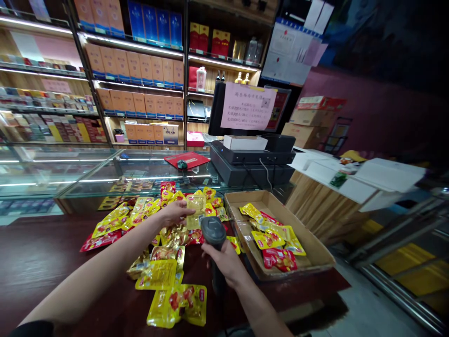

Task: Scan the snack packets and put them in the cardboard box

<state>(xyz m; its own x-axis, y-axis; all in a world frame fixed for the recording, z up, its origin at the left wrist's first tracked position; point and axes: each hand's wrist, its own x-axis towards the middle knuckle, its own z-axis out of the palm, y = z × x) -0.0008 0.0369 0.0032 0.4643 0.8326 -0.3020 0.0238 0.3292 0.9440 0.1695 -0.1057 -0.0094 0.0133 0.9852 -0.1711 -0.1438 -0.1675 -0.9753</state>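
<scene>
One yellow packet [195,211] is pinched in the left hand [175,213] above the heap [142,216] toward the far edge of the dark table [52,248]; the right hand [226,262] grips a scanner [213,228]. Along the right edge lies an open carton [314,248]; beyond, I see a glass counter [94,168].

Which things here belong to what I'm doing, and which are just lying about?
Likely in use:
scanner, in your right hand
packet, in your left hand
piled packets
cardboard tray

Apparently just lying about:
mouse on red mat
stacked cartons
pink sign
</scene>
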